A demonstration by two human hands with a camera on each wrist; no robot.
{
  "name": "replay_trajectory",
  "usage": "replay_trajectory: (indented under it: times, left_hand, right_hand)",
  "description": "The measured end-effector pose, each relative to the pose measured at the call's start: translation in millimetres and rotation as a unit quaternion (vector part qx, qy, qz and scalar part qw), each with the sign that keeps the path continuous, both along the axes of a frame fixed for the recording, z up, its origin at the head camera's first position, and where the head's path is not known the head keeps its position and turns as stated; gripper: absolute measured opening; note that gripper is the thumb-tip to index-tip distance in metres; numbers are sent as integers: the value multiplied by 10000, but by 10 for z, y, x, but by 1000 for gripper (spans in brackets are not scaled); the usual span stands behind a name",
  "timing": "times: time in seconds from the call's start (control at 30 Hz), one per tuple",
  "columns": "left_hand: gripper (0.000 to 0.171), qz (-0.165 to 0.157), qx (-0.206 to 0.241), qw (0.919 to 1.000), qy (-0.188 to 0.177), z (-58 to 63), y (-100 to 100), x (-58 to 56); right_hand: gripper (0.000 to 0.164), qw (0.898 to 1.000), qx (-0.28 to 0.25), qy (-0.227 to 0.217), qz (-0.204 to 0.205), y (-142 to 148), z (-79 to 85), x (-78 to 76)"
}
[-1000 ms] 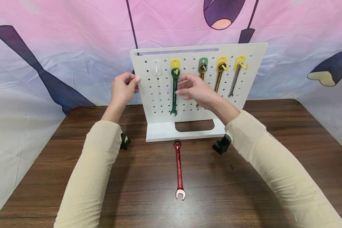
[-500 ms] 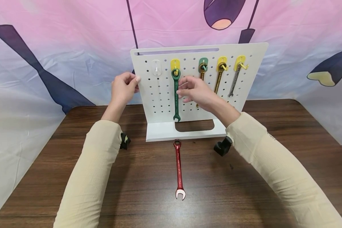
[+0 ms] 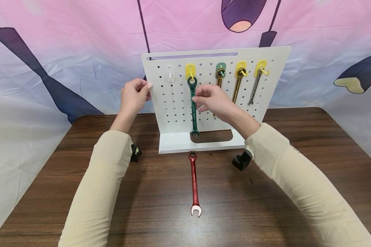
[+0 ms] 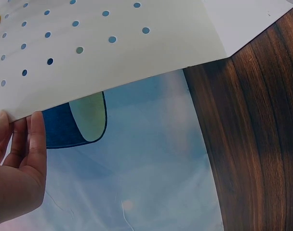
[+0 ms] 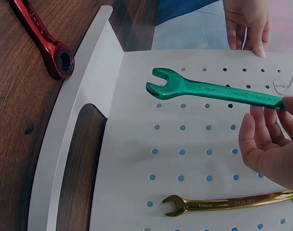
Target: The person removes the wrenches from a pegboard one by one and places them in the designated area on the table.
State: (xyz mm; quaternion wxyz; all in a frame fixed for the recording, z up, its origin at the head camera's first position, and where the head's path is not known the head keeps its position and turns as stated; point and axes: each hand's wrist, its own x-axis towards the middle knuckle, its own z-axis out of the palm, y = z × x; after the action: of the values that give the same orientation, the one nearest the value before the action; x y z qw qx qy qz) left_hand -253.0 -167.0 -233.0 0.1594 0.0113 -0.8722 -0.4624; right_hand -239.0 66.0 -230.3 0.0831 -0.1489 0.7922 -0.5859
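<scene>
My right hand (image 3: 214,101) pinches the green combination wrench (image 5: 214,91) partway along its shaft, thumb on one side and fingers behind. The wrench hangs almost upright, its ring end at the tip of a yellow hook (image 3: 190,70); whether the ring is still around the hook I cannot tell. The open jaw points down, standing out from the white pegboard (image 3: 176,99). At the board's left edge, my left hand (image 3: 134,96) pinches the rim, as the left wrist view also shows its thumb and fingers (image 4: 36,144) on either side.
Two gold wrenches (image 3: 237,87) (image 5: 233,203) and a silver wrench (image 3: 255,87) hang on hooks at the right. A clear hook (image 3: 170,73) is at the left. A red wrench (image 3: 194,181) lies on the wooden table (image 3: 160,192) before the board's base (image 3: 173,142).
The green wrench has moved down and slightly right, toward me, its ring sliding out to the hook's tip. My right hand now pinches it; the left hand stays put.
</scene>
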Motion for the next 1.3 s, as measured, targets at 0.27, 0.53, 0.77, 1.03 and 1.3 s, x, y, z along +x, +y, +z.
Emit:
replay_trajectory:
  times: [0.27, 0.53, 0.77, 1.03, 1.3]
  left_hand:
    - [27, 1, -12, 10000, 17, 4, 6, 8]
    - [27, -14, 24, 10000, 28, 10, 7, 23]
    - [27, -17, 43, 10000, 50, 6, 5, 19]
    - [27, -23, 53, 10000, 64, 2, 5, 15]
    - [26, -27, 91, 9999, 76, 2, 4, 10]
  right_hand:
    - [7, 10000, -54, 72, -5, 33, 20, 44]
    - [7, 9995, -317, 49, -16, 27, 41, 94]
    - [7, 9991, -417, 82, 7, 29, 71, 129]
    - [7, 9993, -355, 127, -21, 6, 92, 147]
    - [6, 9992, -382, 148, -33, 2, 107, 145]
